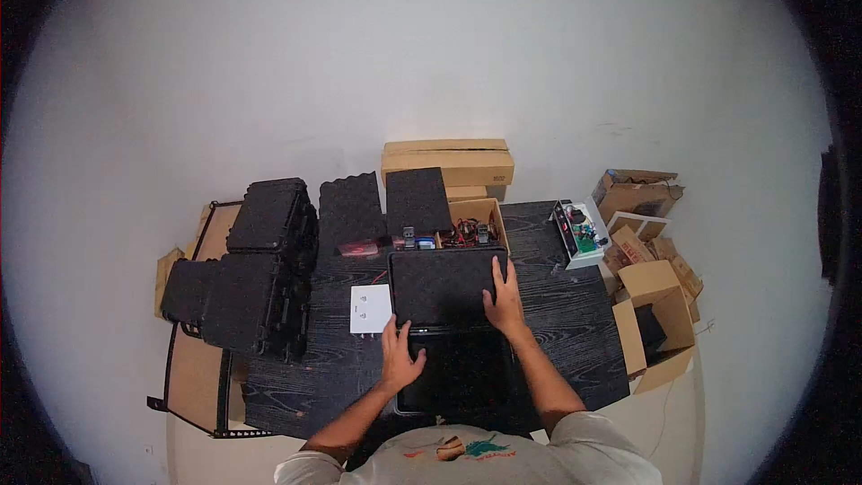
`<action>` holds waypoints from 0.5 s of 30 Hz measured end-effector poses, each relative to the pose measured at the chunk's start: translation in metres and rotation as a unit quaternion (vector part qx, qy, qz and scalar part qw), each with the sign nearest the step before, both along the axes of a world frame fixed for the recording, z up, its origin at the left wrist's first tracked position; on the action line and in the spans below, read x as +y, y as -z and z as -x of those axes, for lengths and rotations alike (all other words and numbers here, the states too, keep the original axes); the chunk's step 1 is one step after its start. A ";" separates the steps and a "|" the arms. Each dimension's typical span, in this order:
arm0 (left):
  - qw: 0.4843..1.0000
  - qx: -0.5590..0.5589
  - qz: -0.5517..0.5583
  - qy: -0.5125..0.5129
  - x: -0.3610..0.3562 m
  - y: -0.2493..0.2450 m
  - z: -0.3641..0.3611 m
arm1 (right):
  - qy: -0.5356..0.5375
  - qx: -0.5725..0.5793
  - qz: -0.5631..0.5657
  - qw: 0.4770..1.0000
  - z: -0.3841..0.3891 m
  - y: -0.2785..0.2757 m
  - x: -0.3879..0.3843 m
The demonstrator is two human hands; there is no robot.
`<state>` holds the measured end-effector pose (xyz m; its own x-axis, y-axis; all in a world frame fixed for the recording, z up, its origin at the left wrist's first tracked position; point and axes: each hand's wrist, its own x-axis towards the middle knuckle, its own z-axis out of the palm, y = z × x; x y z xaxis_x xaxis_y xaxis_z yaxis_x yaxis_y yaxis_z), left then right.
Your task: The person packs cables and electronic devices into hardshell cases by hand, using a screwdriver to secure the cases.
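Note:
An open black case (456, 373) lies on the dark wood-grain table, its foam-lined lid (444, 287) towards the back. My left hand (401, 357) rests at the case's left side near the hinge, fingers apart. At the lid's right edge is my right hand (505, 299), fingers spread against the rim and foam. A white box with two knobs (369, 309) sits just left of the lid. Behind the lid stand a black foam sheet (417, 200) and an open cardboard box of red and black cables (467, 230).
Several black hard cases (242, 301) are stacked at the left. A white housing with a green circuit board (582, 232) stands at the table's back right. Open cardboard boxes (651, 283) are beyond the right edge. A long carton (447, 162) is against the wall.

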<state>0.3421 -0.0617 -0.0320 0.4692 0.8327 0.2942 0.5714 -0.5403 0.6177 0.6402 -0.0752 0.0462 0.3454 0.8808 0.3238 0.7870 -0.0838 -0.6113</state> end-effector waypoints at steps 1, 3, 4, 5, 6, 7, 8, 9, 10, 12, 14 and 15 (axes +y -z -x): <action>1.000 -0.015 -0.017 -0.014 0.003 0.000 -0.001 | -0.002 0.001 0.001 1.000 -0.001 -0.002 0.001; 0.997 -0.060 -0.032 -0.031 0.012 0.001 -0.003 | -0.008 0.005 0.003 1.000 -0.001 -0.006 0.002; 0.995 -0.090 -0.032 -0.035 0.024 -0.004 -0.007 | -0.010 0.006 0.002 1.000 -0.001 -0.013 0.004; 0.992 -0.120 -0.031 -0.039 0.035 -0.009 -0.012 | -0.013 0.007 0.002 1.000 -0.001 -0.018 0.004; 0.989 -0.141 -0.014 -0.039 0.044 -0.023 -0.017 | -0.020 -0.005 -0.011 1.000 -0.005 -0.015 0.006; 0.990 -0.133 -0.028 -0.033 0.056 -0.030 -0.022 | -0.026 -0.018 -0.023 0.999 -0.009 -0.010 0.011; 0.991 -0.125 -0.042 -0.027 0.068 -0.039 -0.025 | -0.034 -0.030 -0.036 0.998 -0.013 -0.005 0.015; 0.991 -0.117 -0.056 -0.022 0.078 -0.046 -0.029 | -0.032 -0.033 -0.030 0.999 -0.014 -0.004 0.016; 0.993 -0.106 -0.051 -0.024 0.085 -0.054 -0.033 | -0.030 -0.036 -0.025 0.999 -0.015 -0.004 0.018; 0.995 -0.084 -0.042 -0.028 0.095 -0.067 -0.039 | -0.035 -0.023 -0.017 0.999 -0.018 -0.005 0.019; 0.997 -0.070 -0.017 -0.041 0.099 -0.063 -0.041 | -0.050 0.009 -0.011 0.999 -0.017 -0.003 0.014; 0.997 -0.062 -0.004 -0.048 0.103 -0.058 -0.041 | -0.050 0.013 -0.009 0.999 -0.016 -0.002 0.012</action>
<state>0.3828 0.0409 0.0258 0.3479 0.8689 0.3521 0.5401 -0.4928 0.6823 0.6558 -0.0633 0.0480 0.2638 0.9060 0.3309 0.7743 0.0057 -0.6328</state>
